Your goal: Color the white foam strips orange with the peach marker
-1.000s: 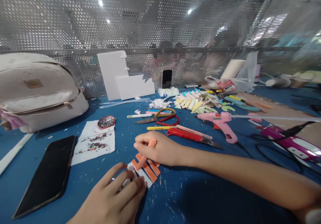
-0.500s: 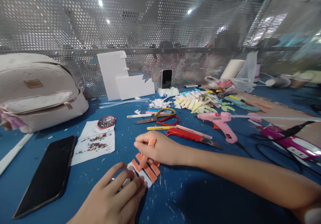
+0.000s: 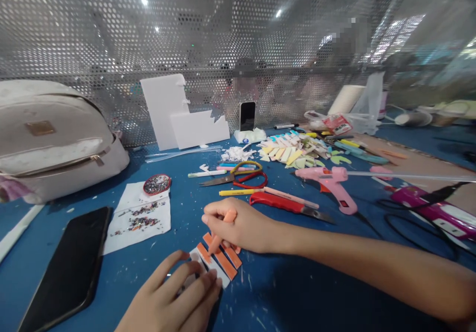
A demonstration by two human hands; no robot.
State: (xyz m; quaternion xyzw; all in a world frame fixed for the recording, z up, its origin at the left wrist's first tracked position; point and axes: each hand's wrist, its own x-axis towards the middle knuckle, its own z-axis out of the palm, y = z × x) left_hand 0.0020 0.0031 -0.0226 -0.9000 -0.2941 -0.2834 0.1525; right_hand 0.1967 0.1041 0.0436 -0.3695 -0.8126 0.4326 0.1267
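Blue bench (image 3: pixel 297 292): strewn with craft scraps.
Beige leather backpack (image 3: pixel 55 138): far left.
Left hand (image 3: pixel 174 297): fingers flat, pinning the white foam piece with orange stripes (image 3: pixel 223 265) at the near edge.
Right hand (image 3: pixel 238 225): closed round a peach-orange stick (image 3: pixel 219 233), probably a marker, tip on a stripe.
Risk: looser pinning could let the piece slide, smudging the stripe.

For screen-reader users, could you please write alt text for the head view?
The right hand presses an orange pen-like tool onto a white piece with orange stripes, which the left hand steadies on a blue table.
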